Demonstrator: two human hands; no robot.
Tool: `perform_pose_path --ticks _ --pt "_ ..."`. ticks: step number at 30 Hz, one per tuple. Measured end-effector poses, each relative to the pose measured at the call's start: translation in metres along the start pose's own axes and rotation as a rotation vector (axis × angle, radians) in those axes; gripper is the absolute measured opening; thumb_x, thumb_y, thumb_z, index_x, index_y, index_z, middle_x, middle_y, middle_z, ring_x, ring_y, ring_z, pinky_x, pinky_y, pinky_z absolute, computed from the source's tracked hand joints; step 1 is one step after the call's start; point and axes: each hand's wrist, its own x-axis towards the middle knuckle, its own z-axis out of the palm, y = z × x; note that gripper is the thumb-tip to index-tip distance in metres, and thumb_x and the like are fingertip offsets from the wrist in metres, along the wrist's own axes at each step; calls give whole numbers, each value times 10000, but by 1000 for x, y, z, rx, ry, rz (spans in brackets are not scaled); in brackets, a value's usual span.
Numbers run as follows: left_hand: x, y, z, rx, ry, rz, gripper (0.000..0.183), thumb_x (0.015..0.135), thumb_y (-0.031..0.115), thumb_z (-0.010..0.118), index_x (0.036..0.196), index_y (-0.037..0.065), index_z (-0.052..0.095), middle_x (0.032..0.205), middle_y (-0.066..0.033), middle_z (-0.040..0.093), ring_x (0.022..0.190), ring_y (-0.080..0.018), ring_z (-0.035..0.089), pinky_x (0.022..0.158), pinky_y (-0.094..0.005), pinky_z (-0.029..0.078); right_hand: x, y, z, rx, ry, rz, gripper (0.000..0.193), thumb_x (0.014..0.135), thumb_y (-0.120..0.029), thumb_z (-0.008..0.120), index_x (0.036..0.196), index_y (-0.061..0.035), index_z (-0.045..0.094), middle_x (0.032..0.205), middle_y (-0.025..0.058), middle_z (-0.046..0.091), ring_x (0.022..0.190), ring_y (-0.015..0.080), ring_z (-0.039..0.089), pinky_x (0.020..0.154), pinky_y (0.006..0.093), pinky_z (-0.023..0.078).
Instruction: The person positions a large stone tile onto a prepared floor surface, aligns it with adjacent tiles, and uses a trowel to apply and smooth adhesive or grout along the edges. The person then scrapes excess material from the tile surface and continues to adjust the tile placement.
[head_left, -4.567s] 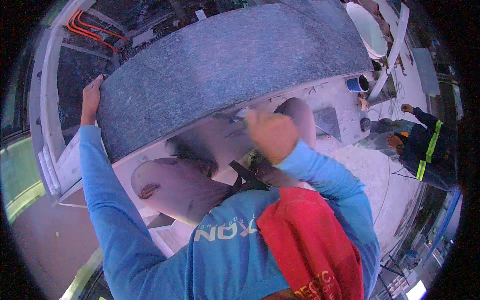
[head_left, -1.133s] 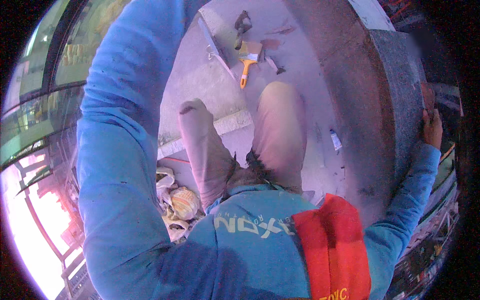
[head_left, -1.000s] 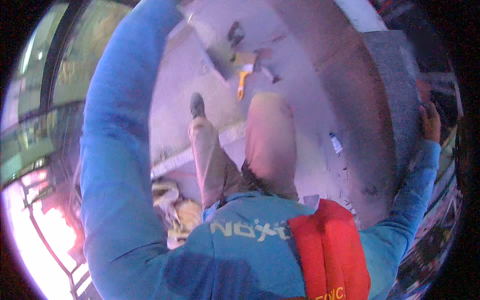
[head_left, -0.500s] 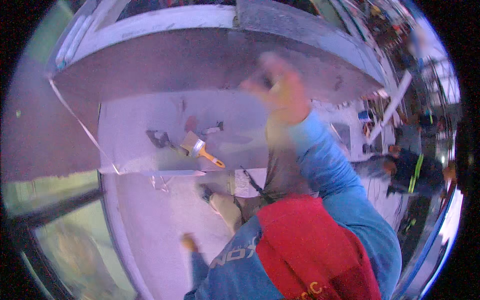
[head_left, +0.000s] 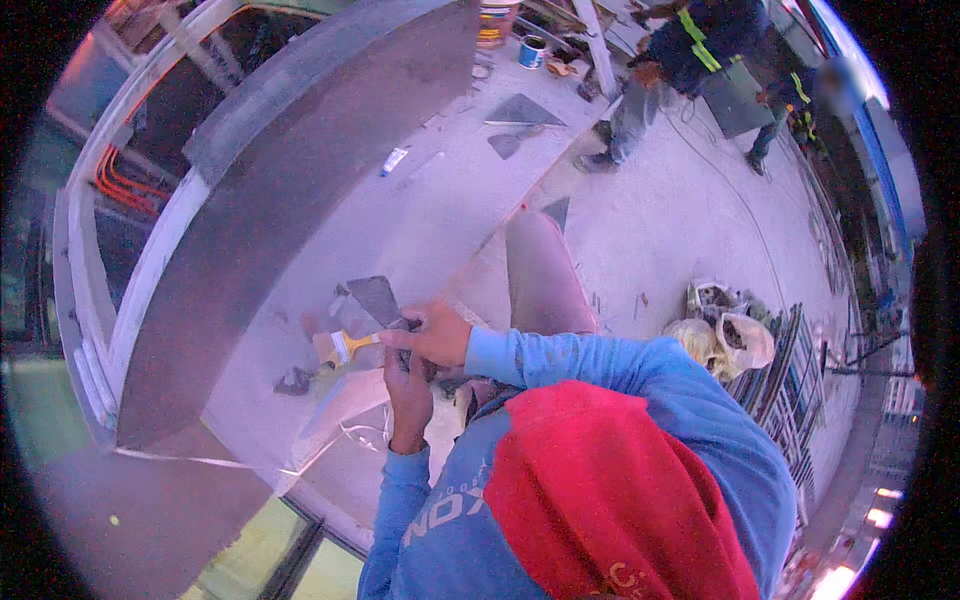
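Observation:
My right hand [head_left: 440, 334] is closed around the handle end of a putty knife with a dark, wide blade [head_left: 374, 300]. My left hand [head_left: 407, 395] is raised against it with its fingers bent together. What those fingers grip is hidden. Just left of both hands, a paintbrush [head_left: 345, 346] with a yellow handle lies on the pale ledge [head_left: 340, 235], its handle tip close to my fingers. Beyond the brush bristles sits a small dark object [head_left: 293, 381], too blurred to name.
A tall dark panel [head_left: 270, 170] borders the ledge on the left. Farther along are a white tube [head_left: 393, 160], flat grey pieces [head_left: 525, 112] and a blue-and-white can [head_left: 532, 51]. Open sacks [head_left: 740, 345] stand at right. People in dark clothing with reflective stripes [head_left: 700, 40] are at the far right.
The view has swung to the right. My right hand has come down from beside the dark panel to meet my left, and a putty knife now shows in it. The paintbrush appears unmoved.

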Motion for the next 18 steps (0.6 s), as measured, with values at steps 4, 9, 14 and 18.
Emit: perform_pose_path --ticks 4,9,14,18 --pt "7 -11 52 -30 -36 -278 210 1007 250 491 1068 49 499 694 15 490 526 -68 452 440 -236 360 -4 59 -82 -430 164 -349 534 832 -470 665 1113 -17 650 1045 247 636 992 394 614 895 463 482" --pt "33 -44 90 -116 63 -433 214 1003 281 495 964 71 508 665 16 474 499 -60 425 416 -228 333 -7 172 -243 -789 515 -182 230 840 -208 658 936 1 641 904 187 651 843 319 640 761 424 499" --pt "80 -55 119 52 286 -373 188 997 268 503 952 85 504 631 27 443 483 -46 399 400 -219 309 53 206 -415 -442 476 -228 228 922 -232 550 911 -8 594 699 179 628 619 357 631 619 480 497" --pt "119 -39 181 -60 630 -289 200 992 289 508 933 98 510 617 25 440 466 -60 398 389 -231 310 141 176 -511 -826 225 -122 295 922 -340 500 983 -74 610 886 221 641 849 421 621 725 536 482"
